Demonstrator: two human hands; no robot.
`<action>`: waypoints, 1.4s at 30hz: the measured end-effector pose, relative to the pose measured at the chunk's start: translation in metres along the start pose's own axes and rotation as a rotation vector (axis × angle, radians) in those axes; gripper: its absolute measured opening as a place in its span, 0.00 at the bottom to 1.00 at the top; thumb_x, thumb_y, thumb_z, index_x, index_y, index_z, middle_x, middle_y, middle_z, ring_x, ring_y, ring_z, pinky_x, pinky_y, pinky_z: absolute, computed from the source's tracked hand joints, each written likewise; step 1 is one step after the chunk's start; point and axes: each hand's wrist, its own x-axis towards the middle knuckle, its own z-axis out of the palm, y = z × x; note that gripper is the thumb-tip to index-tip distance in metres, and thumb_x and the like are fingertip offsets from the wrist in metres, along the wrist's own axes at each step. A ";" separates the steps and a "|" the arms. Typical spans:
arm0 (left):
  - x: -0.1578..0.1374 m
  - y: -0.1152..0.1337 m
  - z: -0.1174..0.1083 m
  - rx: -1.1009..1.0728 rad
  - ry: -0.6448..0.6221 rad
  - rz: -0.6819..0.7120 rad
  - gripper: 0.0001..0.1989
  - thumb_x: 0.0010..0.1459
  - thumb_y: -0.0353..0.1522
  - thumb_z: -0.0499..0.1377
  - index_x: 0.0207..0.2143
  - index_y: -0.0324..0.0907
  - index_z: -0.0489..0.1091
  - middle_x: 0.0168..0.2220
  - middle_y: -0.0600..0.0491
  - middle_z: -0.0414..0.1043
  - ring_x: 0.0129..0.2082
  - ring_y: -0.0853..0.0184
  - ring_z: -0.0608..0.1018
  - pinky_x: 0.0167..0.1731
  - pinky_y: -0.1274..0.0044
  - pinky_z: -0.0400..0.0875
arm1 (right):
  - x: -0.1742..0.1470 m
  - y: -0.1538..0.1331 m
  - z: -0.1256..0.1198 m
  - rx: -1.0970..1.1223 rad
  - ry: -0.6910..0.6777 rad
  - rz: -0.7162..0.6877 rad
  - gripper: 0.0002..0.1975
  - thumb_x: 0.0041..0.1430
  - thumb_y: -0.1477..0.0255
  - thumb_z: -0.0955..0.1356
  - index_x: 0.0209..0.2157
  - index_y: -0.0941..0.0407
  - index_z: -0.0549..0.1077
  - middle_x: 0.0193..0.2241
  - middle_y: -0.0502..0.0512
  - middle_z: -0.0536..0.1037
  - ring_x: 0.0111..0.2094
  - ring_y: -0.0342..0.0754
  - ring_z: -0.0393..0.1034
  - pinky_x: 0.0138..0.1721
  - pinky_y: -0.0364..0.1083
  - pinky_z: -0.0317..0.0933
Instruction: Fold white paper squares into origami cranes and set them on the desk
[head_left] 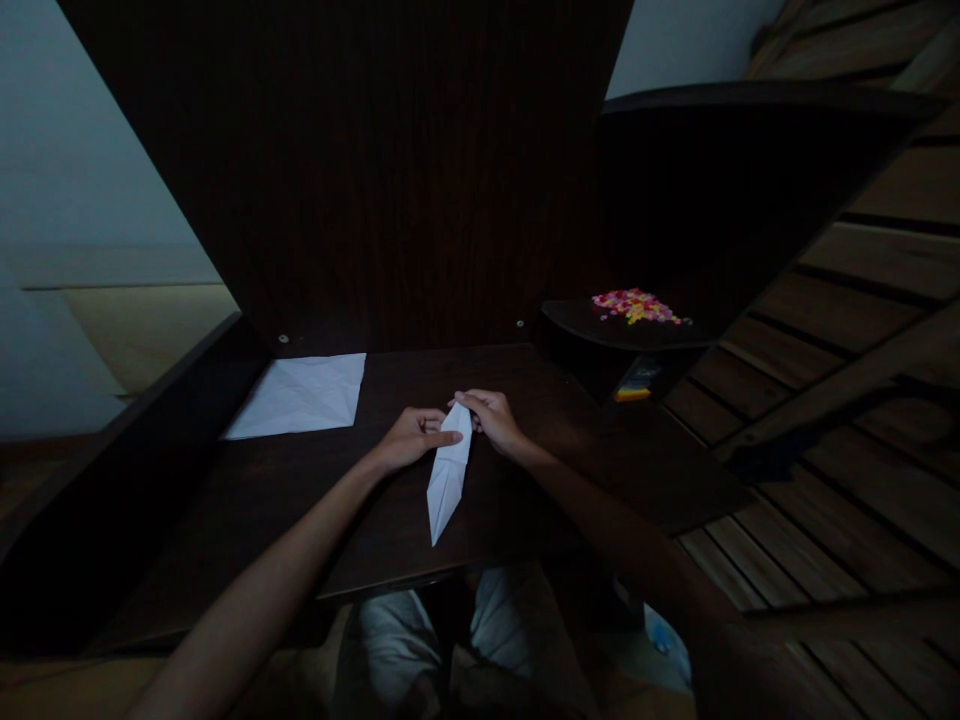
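Observation:
A long, narrow piece of folded white paper (448,484) is held above the dark desk, pointed at its near end and slanting toward me. My left hand (414,436) grips its left side, thumb laid across the front and fingers behind. At the far tip, my right hand (489,415) pinches the paper between thumb and fingers. Crease lines show on the lower half. Some fingers of both hands are hidden behind the paper.
A creased white paper sheet (304,394) lies at the desk's back left. On a small right-hand shelf (574,322) sits a heap of small pink, red and yellow pieces (636,305). Below it is a yellow-edged item (634,394). A dark panel (390,180) rises behind the desk (525,500).

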 end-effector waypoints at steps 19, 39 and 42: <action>0.013 -0.014 -0.008 -0.171 0.508 0.148 0.29 0.40 0.40 0.69 0.41 0.43 0.58 0.19 0.62 0.70 0.17 0.72 0.73 0.21 0.81 0.66 | -0.004 0.006 0.003 -0.067 -0.106 -0.179 0.12 0.46 0.63 0.72 0.30 0.57 0.77 0.31 0.54 0.77 0.33 0.46 0.71 0.36 0.45 0.65; 0.009 -0.009 -0.007 -0.011 0.416 0.296 0.18 0.41 0.39 0.69 0.32 0.40 0.69 0.28 0.55 0.72 0.29 0.70 0.75 0.33 0.78 0.71 | 0.002 0.007 -0.001 -0.004 0.077 -0.173 0.13 0.44 0.64 0.72 0.31 0.56 0.76 0.30 0.53 0.76 0.31 0.45 0.69 0.33 0.44 0.63; 0.010 -0.010 -0.008 0.000 0.419 0.304 0.18 0.41 0.39 0.69 0.31 0.39 0.70 0.28 0.54 0.72 0.29 0.70 0.75 0.32 0.77 0.71 | 0.002 0.008 -0.002 -0.005 0.083 -0.172 0.12 0.44 0.64 0.73 0.31 0.56 0.76 0.31 0.54 0.77 0.33 0.45 0.70 0.35 0.44 0.64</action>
